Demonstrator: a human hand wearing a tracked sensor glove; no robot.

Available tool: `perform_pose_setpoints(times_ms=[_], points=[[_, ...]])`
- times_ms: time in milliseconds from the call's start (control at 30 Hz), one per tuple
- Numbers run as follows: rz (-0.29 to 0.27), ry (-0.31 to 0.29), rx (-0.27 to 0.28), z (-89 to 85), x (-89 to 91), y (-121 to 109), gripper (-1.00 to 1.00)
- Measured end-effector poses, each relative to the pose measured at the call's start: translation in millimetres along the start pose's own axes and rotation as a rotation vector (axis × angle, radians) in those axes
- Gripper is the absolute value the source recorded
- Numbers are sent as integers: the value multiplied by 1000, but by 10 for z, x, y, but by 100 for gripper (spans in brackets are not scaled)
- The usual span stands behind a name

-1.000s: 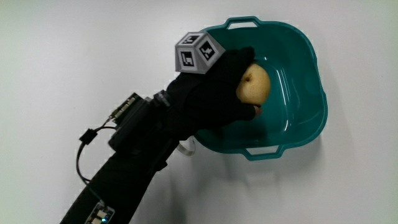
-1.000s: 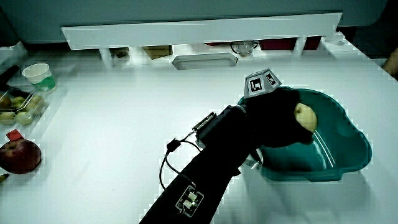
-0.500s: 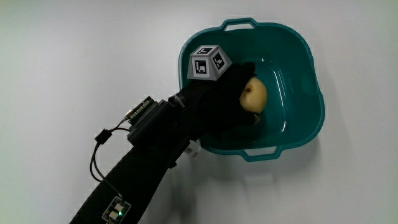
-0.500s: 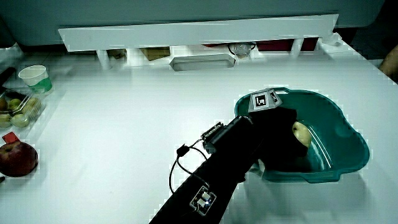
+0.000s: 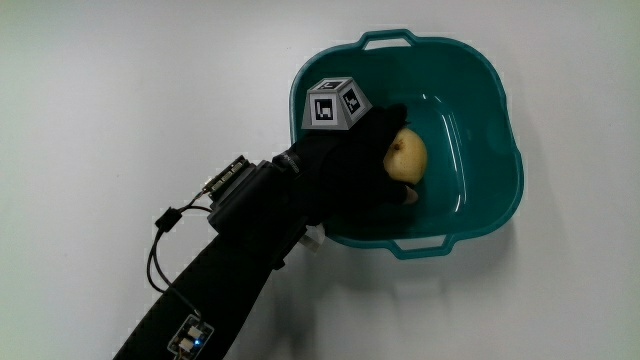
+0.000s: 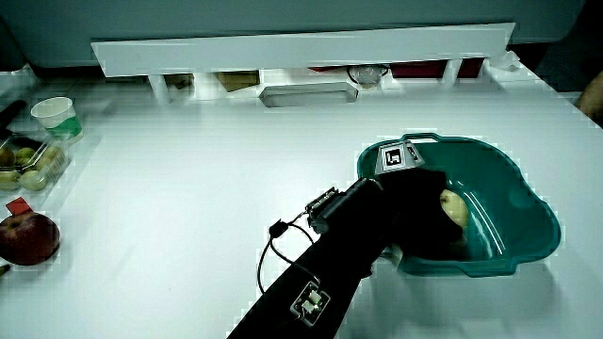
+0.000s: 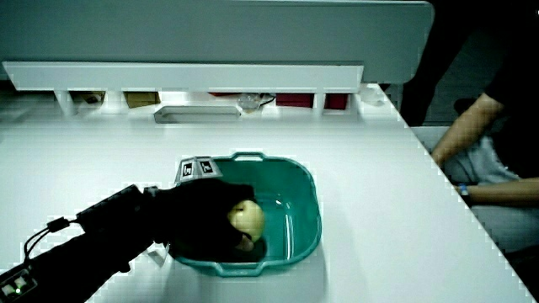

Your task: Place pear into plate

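A yellow pear (image 5: 405, 155) sits low inside the teal plate, a deep tub with two handles (image 5: 490, 110). The black-gloved hand (image 5: 372, 160) reaches over the plate's rim nearest the person and its fingers are curled around the pear. The patterned cube (image 5: 332, 101) rides on the hand's back. In both side views the pear (image 6: 455, 207) (image 7: 248, 219) shows between the glove's fingers, down near the floor of the plate (image 6: 528, 221) (image 7: 305, 210). The hand (image 6: 426, 209) (image 7: 221, 217) covers the pear's side toward the person.
A red apple (image 6: 28, 237), a clear box of small fruit (image 6: 28, 162) and a paper cup (image 6: 57, 113) stand together at one table edge. A low white partition (image 6: 301, 47) with a flat tray (image 6: 309, 91) before it closes off the table.
The hand with the pear has sunk from above the plate down into it; over the last half second it has barely moved.
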Motion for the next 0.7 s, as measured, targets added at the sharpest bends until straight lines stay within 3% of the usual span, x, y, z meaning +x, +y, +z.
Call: perform_pose_setpoints(times_ms=[167,400,533,633,667,700], points=[[4,-17,-14,-24,-26,12,-26],[-26,-36,38,80,20,-147,-63],[-81,-16,89,179,40,-268,-84],[-140,-42,117,281,37,-421,-100],[-145,-42,144,342,67,-554,-100],[-138,-51,131,370,53,-612,-100]])
